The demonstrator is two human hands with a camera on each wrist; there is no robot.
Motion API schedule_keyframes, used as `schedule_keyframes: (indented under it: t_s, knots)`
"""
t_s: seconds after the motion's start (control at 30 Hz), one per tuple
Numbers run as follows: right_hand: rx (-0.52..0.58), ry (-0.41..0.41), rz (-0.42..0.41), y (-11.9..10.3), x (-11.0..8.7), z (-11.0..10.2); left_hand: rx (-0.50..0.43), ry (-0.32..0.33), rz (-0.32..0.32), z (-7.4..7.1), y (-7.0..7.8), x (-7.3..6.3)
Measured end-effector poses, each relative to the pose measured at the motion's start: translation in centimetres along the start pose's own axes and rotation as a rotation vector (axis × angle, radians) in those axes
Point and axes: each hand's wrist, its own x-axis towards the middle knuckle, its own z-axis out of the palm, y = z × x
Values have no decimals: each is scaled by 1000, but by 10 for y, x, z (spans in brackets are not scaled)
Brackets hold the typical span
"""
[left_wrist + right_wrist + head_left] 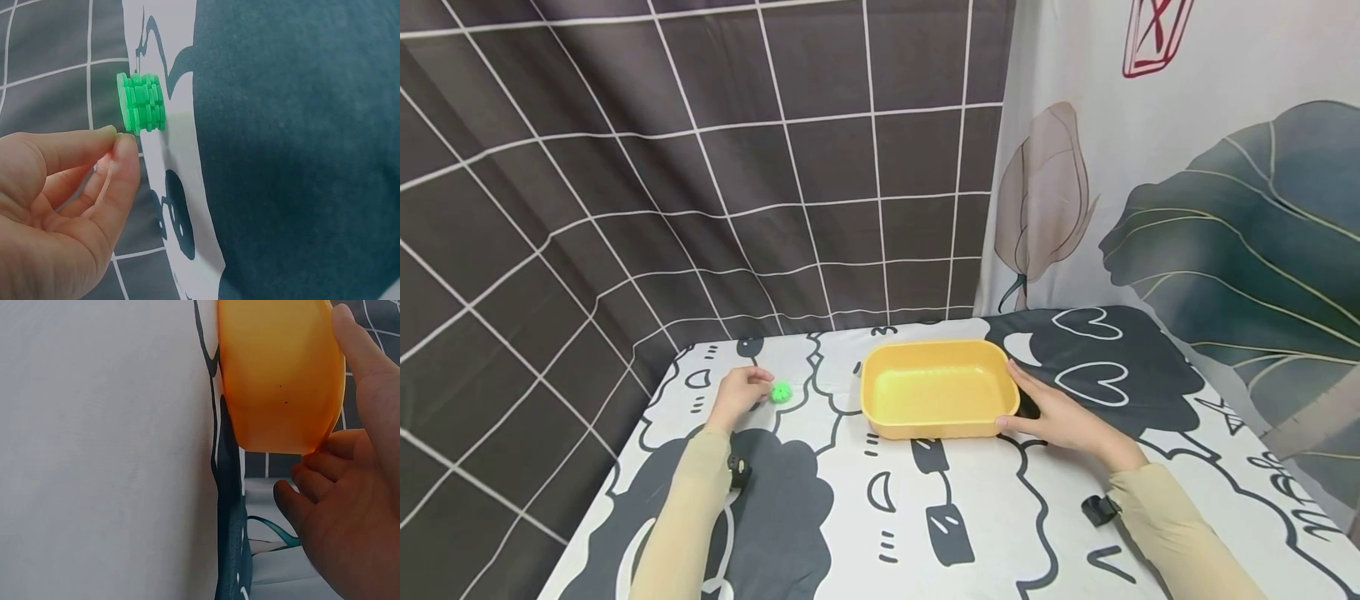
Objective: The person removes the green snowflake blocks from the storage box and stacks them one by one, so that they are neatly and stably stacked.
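A yellow rectangular plastic basin (940, 429) with rounded corners stands on the cloth-covered surface, its inside bare. My right hand (1060, 417) holds its right end, thumb at the near corner and fingers at the far one. In the right wrist view the thumb lies along the basin's (281, 394) rim, and the fingers bend by its end. To the left, a small bright green stack of notched round plastic pieces (142, 103) sits on the cloth. My left hand (741, 396) is close beside it, thumb and index tips together just below the green stack in the left wrist view.
A white cloth with black and grey cartoon drawings (850, 500) covers the surface. Behind and to the left hangs a dark curtain with white grid lines (820, 167). A white curtain with leaf prints (1075, 275) hangs at the right. Each wrist wears a small black device (1099, 510).
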Motion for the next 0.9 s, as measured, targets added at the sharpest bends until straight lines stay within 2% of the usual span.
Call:
schedule_keyframes:
  t_s: [0.1, 0.23, 0.4, 0.5, 0.67, 0.9]
  knots:
    - [6, -2, 0, -1, 0, 1, 15, -5, 7, -2, -1, -2]
    - [8, -1, -9, 0, 1, 2, 82, -48, 38, -5, -1, -4]
    - [21, -5, -10, 1, 2, 1, 159, -132, 83, -3, 9, -8]
    - [29, -5, -13, 1, 2, 1, 191, -160, 89, 1, 15, -9]
    - [25, 2, -18, 2, 3, 0, 263, -167, 91, 9, 21, -6]
    - [26, 8, -36, 2, 2, 1, 318, -147, 62, 15, 26, -8]
